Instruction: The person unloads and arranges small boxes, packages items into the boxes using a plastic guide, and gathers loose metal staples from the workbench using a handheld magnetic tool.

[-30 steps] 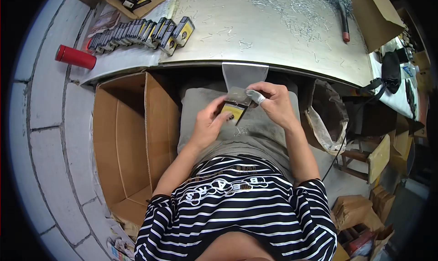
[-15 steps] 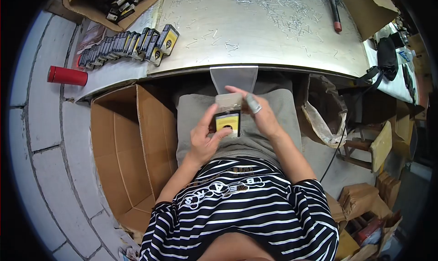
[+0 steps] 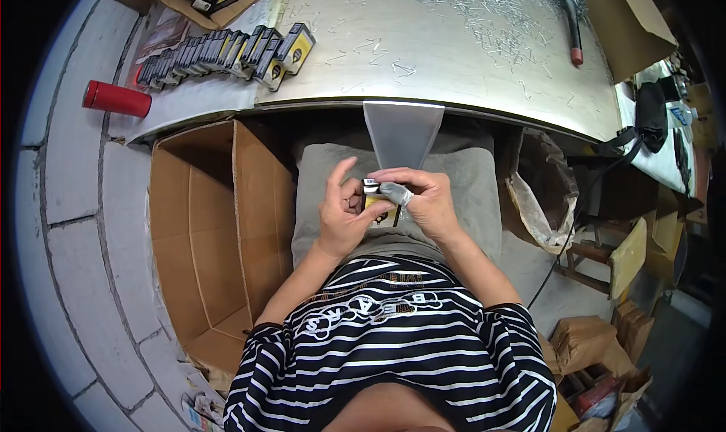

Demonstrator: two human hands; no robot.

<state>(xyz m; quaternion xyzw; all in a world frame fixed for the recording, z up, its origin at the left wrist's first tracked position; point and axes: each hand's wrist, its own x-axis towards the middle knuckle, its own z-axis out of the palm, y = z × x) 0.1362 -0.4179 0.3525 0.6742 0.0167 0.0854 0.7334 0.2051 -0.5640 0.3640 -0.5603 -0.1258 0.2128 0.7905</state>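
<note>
My left hand (image 3: 342, 219) grips a small black and yellow box (image 3: 387, 216) over my lap. Its thumb lies across the box's yellow front, while the index finger sticks up. My right hand (image 3: 432, 207) closes on the upper end of the same box. Grey wrapping (image 3: 396, 194) covers the right thumb, which presses near the box's top end. A small pale flap (image 3: 370, 182) shows there between the hands. What is inside the box is hidden.
Similar boxes (image 3: 200, 54) stand in a row on the metal-topped table (image 3: 333, 77), with loose metal pins (image 3: 484, 16) behind. A sheet-metal chute (image 3: 404, 133) slopes down from its edge. A cardboard box (image 3: 212, 235) and red flask (image 3: 117, 99) are at left.
The clear plastic case that stuck out of the box's top no longer shows. My right hand has come down and in, from beside the case onto the box's upper end.
</note>
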